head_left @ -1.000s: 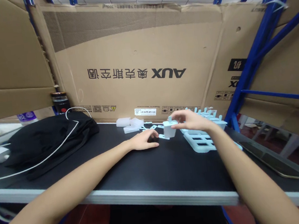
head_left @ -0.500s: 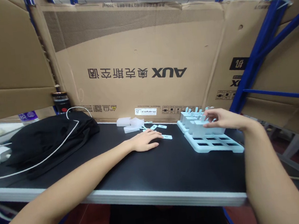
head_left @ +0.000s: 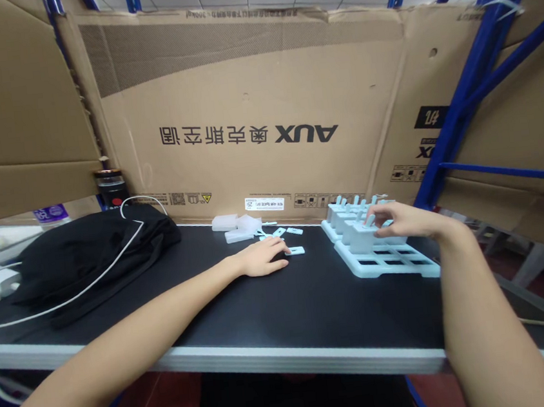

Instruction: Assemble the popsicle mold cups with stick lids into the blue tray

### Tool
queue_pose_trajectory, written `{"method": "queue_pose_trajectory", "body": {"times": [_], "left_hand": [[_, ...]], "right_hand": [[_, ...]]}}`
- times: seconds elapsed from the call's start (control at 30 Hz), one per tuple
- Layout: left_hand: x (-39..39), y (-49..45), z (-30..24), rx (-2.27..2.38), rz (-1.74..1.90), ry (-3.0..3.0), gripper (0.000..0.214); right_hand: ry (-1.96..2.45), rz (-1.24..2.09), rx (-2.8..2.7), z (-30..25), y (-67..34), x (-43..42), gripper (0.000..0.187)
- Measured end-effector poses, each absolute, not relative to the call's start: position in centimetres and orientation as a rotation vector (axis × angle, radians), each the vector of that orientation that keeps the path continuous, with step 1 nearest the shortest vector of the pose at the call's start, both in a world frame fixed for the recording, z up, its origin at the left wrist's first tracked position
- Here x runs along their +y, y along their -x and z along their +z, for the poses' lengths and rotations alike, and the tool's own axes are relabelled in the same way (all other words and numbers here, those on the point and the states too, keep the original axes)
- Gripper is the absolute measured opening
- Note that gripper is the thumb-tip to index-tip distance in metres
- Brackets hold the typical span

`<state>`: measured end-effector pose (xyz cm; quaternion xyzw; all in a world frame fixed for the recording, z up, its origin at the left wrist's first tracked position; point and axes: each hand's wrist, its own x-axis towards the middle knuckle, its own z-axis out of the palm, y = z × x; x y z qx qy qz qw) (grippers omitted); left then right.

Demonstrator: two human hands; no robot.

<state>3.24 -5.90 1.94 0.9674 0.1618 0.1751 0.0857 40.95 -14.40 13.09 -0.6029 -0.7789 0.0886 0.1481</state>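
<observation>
My left hand lies palm down on the black table, fingers stretched out and slightly apart. Its fingertips touch or nearly touch a small light blue slotted lid. My right hand is at the popsicle molds, thumb and index finger closed around a light blue popsicle stick that leans over a mold. Part of this grip is hidden by the fingers. The molds stand in a light blue rack, with several sticks upright in the back ones. Openings show along the rack's front.
Behind my left hand lie more loose blue lids and several translucent white molds. A black cloth with a white cable across it covers the table's left. Cardboard stands along the back, and a blue metal post rises at the right.
The lid by my left fingertips has slid slightly left, and that hand has drawn back a little. At the right hand, the stick has gone from upright to leaning. The view has shifted slightly.
</observation>
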Motion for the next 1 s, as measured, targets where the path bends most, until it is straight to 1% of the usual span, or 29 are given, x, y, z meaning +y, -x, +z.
{"method": "queue_pose_trajectory", "body": {"times": [0.07, 0.23, 0.4, 0.53, 0.67, 0.73, 0.83, 0.9, 0.93, 1.0], "left_hand": [[-5.9, -3.2, 1.9, 0.495, 0.515, -2.885, 0.03], [-5.9, -3.2, 1.9, 0.504, 0.502, -2.886, 0.03], [-5.8, -3.3, 1.8, 0.51, 0.515, -2.877, 0.03], [-5.8, -3.3, 1.7, 0.51, 0.511, -2.881, 0.029], [-5.8, -3.3, 1.8, 0.596, 0.497, -2.893, 0.025], [-5.8, -3.3, 1.9, 0.616, 0.514, -2.91, 0.022], [-5.8, -3.4, 1.9, 0.629, 0.54, -2.941, 0.02], [-5.7, -3.5, 1.9, 0.633, 0.545, -2.971, 0.019], [-5.7, -3.5, 2.0, 0.633, 0.54, -2.997, 0.02], [-5.5, -3.4, 2.2, 0.671, 0.535, -3.072, 0.022]], "right_hand": [[1.751, 0.217, -2.233, 13.1, -40.8, -14.4, 0.027], [1.899, 0.184, -2.17, 13.1, -40.5, -14.1, 0.045], [1.876, 0.248, -2.149, 13.0, -40.2, -13.8, 0.054], [1.871, 0.285, -2.126, 13.2, -39.8, -14.0, 0.057], [1.897, 0.285, -2.144, 13.1, -39.7, -14.1, 0.056], [1.884, 0.193, -2.139, 13.0, -39.5, -14.1, 0.052], [1.715, -0.161, -1.913, 12.8, -38.0, -13.7, 0.046], [1.549, -0.333, -1.717, 12.3, -36.0, -13.0, 0.042], [1.484, -0.369, -1.678, 11.8, -34.7, -12.6, 0.04], [1.404, -0.374, -1.774, 10.2, -31.7, -11.5, 0.036]]}}
